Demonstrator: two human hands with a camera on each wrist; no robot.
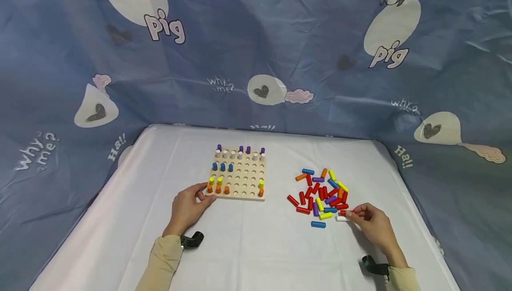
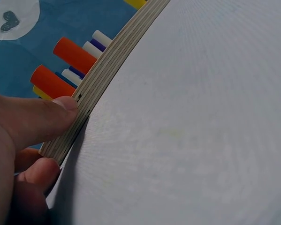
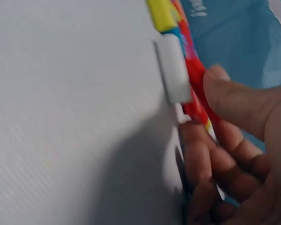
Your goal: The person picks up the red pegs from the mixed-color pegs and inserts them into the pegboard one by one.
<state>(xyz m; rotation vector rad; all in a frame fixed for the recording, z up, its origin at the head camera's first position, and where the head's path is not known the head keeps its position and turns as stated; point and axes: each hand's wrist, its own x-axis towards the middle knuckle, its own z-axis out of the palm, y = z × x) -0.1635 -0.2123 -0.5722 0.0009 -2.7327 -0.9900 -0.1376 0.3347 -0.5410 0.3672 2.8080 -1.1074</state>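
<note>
A wooden pegboard lies on the table, with rows of purple, white, blue, yellow and orange pegs standing in some of its holes. My left hand grips the board's near left corner, thumb along the front edge and fingers at the side. In the left wrist view, the thumb presses the board's layered edge below two orange pegs. At the right side of the loose pegs, my right hand pinches a red peg between thumb and fingers. A white peg lies just in front of it.
Loose pegs in red, yellow, blue, purple and orange lie scattered right of the board, among them a blue peg nearest the front. White cloth covers the table. A blue printed curtain rises behind and at the sides.
</note>
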